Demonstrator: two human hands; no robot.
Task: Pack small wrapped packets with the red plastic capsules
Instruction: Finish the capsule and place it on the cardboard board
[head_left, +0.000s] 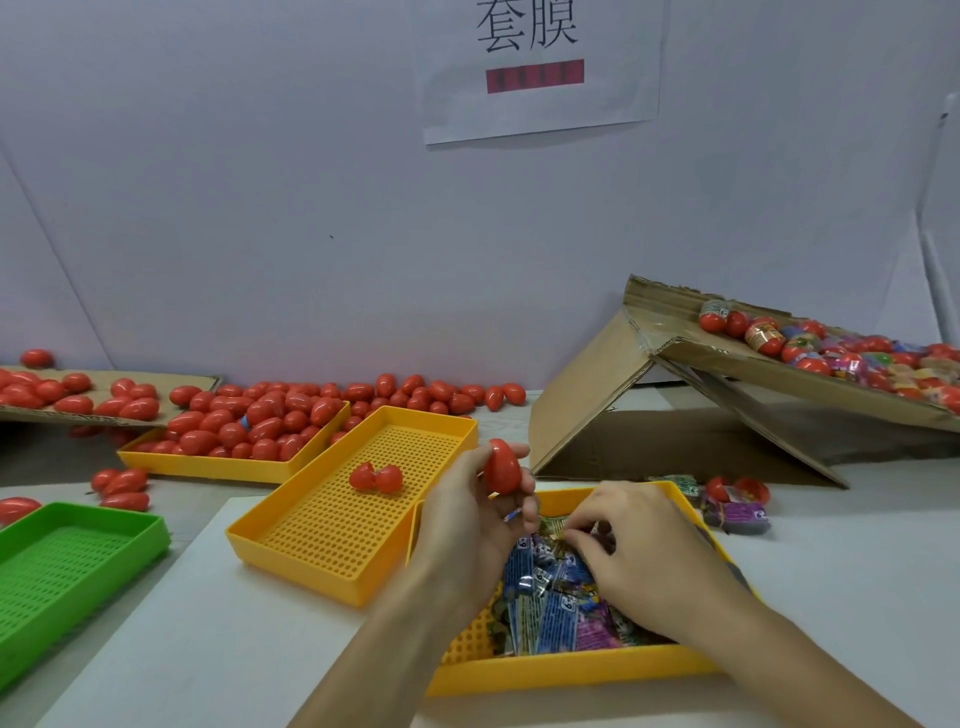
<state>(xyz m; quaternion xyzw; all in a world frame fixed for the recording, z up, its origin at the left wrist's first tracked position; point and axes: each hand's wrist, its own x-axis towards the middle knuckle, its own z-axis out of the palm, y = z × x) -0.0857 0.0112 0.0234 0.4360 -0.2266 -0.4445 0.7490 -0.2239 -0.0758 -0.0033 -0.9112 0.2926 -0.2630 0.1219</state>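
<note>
Pale wall (260, 208) ahead with a paper sign (540, 67) at 12 o'clock; white bench (857, 571) below. My left hand (467, 519) holds a red capsule (502, 466) upright — fingers curled round its lower end, grip pressed on it. My right hand (639, 556) reaches into the near yellow tray (566, 670) at 6 o'clock, fingertips pinching among the wrapped packets (550, 597) piled there; which single packet is caught, I cannot tell. At 9 o'clock of my left hand sits a second yellow tray (291, 540) — two open capsule halves (375, 478) lie on its perforated floor. A third yellow tray (218, 465) at 10 o'clock is heaped with closed capsules (249, 421). Green tray (78, 571) at 8 o'clock. Tilted cardboard box (597, 415) at 2 o'clock, carrying wrapped capsules (831, 353).
</note>
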